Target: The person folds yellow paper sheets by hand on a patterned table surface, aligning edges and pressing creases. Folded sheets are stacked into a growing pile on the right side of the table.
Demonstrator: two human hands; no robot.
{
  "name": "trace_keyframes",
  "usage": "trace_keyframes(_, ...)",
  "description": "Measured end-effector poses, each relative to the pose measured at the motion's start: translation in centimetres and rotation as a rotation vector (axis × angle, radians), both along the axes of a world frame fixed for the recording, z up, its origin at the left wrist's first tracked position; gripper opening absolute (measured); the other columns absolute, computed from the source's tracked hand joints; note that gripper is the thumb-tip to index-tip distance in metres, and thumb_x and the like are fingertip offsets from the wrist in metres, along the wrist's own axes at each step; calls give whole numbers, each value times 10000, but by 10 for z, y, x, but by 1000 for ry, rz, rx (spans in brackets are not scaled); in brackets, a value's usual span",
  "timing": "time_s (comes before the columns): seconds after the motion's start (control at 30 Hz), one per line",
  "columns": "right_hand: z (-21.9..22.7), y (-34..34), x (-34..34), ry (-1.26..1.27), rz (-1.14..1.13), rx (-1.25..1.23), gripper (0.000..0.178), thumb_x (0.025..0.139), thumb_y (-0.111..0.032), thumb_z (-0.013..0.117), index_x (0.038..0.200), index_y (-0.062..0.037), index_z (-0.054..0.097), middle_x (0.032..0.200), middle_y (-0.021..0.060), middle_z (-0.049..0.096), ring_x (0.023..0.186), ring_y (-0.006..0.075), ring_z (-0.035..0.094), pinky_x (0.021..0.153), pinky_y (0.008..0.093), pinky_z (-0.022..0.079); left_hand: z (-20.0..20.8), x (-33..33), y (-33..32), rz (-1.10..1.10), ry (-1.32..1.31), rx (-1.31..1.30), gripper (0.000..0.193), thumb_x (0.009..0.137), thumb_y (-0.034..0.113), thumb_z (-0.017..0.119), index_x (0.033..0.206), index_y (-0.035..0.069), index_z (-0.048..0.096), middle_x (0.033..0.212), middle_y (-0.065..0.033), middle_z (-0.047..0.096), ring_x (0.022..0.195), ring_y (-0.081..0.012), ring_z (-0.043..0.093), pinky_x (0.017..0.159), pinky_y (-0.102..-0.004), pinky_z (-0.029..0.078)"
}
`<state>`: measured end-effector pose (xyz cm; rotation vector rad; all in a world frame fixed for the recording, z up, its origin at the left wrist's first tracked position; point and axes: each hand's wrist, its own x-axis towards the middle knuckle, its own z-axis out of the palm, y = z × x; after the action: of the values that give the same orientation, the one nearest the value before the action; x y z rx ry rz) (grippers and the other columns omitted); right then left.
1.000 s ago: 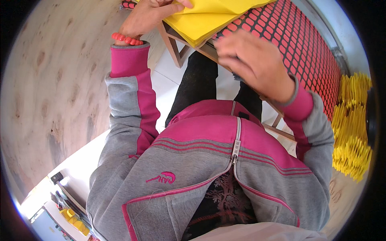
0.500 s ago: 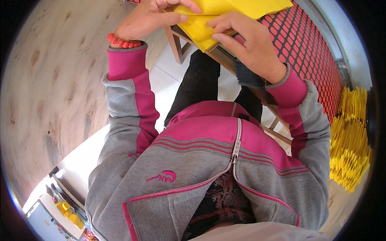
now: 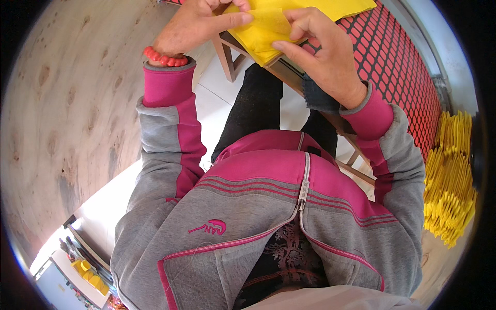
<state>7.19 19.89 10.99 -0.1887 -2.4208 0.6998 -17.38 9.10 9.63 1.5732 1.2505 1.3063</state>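
A thin yellow cloth sheet [image 3: 266,31] lies folded over the work surface at the top of the view. My left hand [image 3: 199,26], with a red bead bracelet [image 3: 165,58] at its wrist, pinches the sheet's left part between thumb and fingers. On the other side my right hand [image 3: 328,59] has its curled index finger and thumb at the right edge of a raised, see-through flap. The flap stretches between both hands. Some left fingertips are cut off by the upper edge.
A red and black patterned cover [image 3: 387,62] spreads to the right. A tall stack of folded yellow pieces [image 3: 449,181] stands at the far right. Wooden legs [image 3: 226,59] show below the work surface. A wood-grain panel [image 3: 77,113] fills the left side.
My left hand has shifted slightly right and down. A flap of the yellow sheet has risen between my hands, and my right fingers have moved a little to the right.
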Motion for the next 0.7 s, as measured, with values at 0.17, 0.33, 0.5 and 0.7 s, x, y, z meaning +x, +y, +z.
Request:
trace_keyframes(0.17,-1,2,-3,60,90,202,174,893,-82,760,1016,-13,657,1095,133,653,1051,262,663,903,339,503,-1,-2,0,-1,12,-14,59,974,61,693,960,57,635,848,51,587,758,-40,524,680,-221,440)
trace_keyframes(0.33,-3,3,-4,41,86,112,152,903,-85,749,984,-4,649,1000,115,659,1087,281,663,918,351,498,0,1,-2,4,2,-30,64,977,72,694,963,50,635,849,45,594,756,-35,537,671,-221,456)
trace_keyframes(0.5,-6,3,-5,44,55,78,155,900,-82,755,973,-2,644,947,104,664,1081,272,672,899,338,510,8,4,-9,33,-83,-122,115,938,93,738,994,47,648,877,26,617,793,-59,560,734,-242,479)
trace_keyframes(0.7,-6,3,-6,37,38,41,165,894,-86,766,968,-3,644,977,108,675,1048,257,687,865,322,527,11,0,-2,-17,317,157,170,837,79,783,947,39,660,893,15,638,893,-109,565,880,-305,461)
